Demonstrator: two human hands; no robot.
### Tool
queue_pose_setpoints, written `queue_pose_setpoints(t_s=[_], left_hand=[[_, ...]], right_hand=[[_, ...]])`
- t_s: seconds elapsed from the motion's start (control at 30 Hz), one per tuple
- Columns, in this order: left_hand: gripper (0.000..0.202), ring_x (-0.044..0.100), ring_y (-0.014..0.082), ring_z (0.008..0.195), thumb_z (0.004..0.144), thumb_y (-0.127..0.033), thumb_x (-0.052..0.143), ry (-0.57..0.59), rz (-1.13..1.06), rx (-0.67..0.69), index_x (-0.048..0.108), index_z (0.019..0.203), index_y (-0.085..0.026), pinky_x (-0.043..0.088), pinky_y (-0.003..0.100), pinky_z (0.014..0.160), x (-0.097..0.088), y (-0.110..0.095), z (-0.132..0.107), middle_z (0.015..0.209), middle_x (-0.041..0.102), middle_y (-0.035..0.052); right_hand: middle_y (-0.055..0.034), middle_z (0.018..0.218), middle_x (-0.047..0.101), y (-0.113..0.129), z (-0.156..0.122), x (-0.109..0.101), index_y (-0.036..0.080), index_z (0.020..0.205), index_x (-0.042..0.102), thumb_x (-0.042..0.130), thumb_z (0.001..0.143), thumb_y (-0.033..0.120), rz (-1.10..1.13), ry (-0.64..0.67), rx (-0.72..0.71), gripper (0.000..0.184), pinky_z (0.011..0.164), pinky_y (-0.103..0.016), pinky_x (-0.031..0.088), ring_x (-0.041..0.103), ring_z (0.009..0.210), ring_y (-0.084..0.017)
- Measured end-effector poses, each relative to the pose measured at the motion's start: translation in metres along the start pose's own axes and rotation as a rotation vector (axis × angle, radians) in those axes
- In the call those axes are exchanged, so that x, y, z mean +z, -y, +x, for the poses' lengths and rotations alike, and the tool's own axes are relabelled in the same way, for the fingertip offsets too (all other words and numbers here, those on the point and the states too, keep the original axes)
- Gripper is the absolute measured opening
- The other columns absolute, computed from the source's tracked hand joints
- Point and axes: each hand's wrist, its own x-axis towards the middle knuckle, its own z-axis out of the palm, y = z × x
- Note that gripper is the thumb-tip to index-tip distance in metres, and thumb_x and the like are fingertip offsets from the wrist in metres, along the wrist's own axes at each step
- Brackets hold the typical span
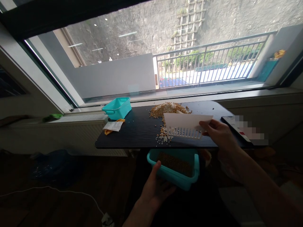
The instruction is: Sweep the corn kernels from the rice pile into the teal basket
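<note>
My left hand (pixel 155 186) grips the near wall of a teal bin (pixel 176 178) held under the front edge of the black tabletop (pixel 137 129); brown grains lie inside the bin. My right hand (pixel 219 132) holds a white slotted scraper (pixel 187 126) standing on the tabletop. To the scraper's left, a trail of mixed grains (pixel 163 132) runs back to a larger pile (pixel 169 109) near the window.
A second teal bin (pixel 117 107) stands at the table's back left, with a white packet (pixel 113 126) and something orange beside it. A dark flat device (pixel 233 124) lies at the right edge. A radiator (pixel 80 118) is to the left, a white cable (pixel 71 192) on the floor.
</note>
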Motion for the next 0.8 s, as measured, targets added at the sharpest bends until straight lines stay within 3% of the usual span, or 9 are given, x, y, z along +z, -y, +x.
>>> queue_pose_setpoints(t_s=[0.23,0.47,0.8], left_hand=[[0.06,0.054,0.032,0.118,0.087,-0.054,0.053,0.009,-0.01,-0.025,0.053,0.128,-0.01,0.045,0.045,0.097,0.001,-0.002,-0.001,0.126,0.058,0.0177],[0.06,0.055,0.0317,0.116,0.087,-0.056,0.052,0.03,0.018,-0.006,0.054,0.127,-0.012,0.045,0.045,0.096,-0.001,-0.001,-0.001,0.128,0.058,0.0169],[0.06,0.054,0.0328,0.119,0.086,-0.054,0.054,0.01,0.0,-0.012,0.054,0.128,-0.012,0.045,0.047,0.098,0.0,-0.002,0.0,0.129,0.057,0.0172]], right_hand=[[-0.0025,0.076,0.072,0.0,0.0,0.011,0.017,0.083,0.071,0.074,0.065,0.035,0.006,0.019,0.033,0.026,0.049,-0.02,0.053,0.063,0.06,-0.012],[-0.0018,0.078,0.072,0.004,-0.005,0.001,0.017,0.087,0.072,0.075,0.066,0.039,-0.014,0.033,-0.009,0.03,0.048,-0.02,0.053,0.06,0.056,-0.01],[-0.0008,0.069,0.069,0.002,-0.01,0.004,0.016,0.087,0.073,0.073,0.067,0.038,-0.06,0.053,0.007,0.029,0.045,-0.02,0.051,0.057,0.049,-0.009]])
